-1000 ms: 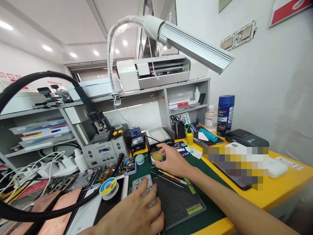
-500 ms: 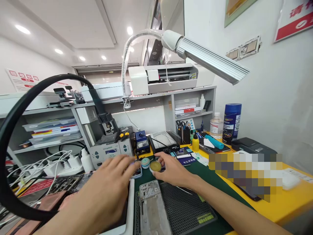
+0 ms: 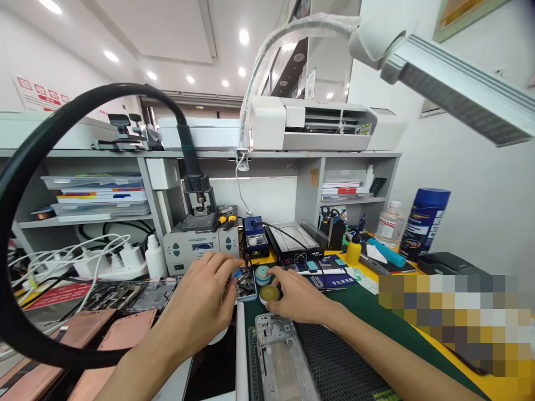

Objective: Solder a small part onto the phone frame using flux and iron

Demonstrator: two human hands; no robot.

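My right hand [image 3: 296,298] has its thumb and fingers around a small round tin of yellowish paste [image 3: 270,294], which is low over or on the green mat. Right behind the tin is a small round jar with a teal-and-white lid [image 3: 262,274]. My left hand [image 3: 204,289] hovers beside a small clear tray of little parts [image 3: 246,288]; its thumb and forefinger are apart and I see nothing between them. A bare phone frame [image 3: 284,351] lies in front of the tin on a black perforated pad [image 3: 343,356].
A thick black hose [image 3: 29,139] loops at the left, near my left forearm. Behind stand a grey station [image 3: 200,250], a blue unit [image 3: 256,236] and a heating plate [image 3: 295,242]. Copper-coloured panels [image 3: 117,351] lie left; a yellow bottle [image 3: 353,250] and blue can [image 3: 424,223] stand right.
The camera view has shifted, so the bench things appear further right. My left hand, blurred before, is steadier and nearer the parts tray. My right hand stays around the tin.
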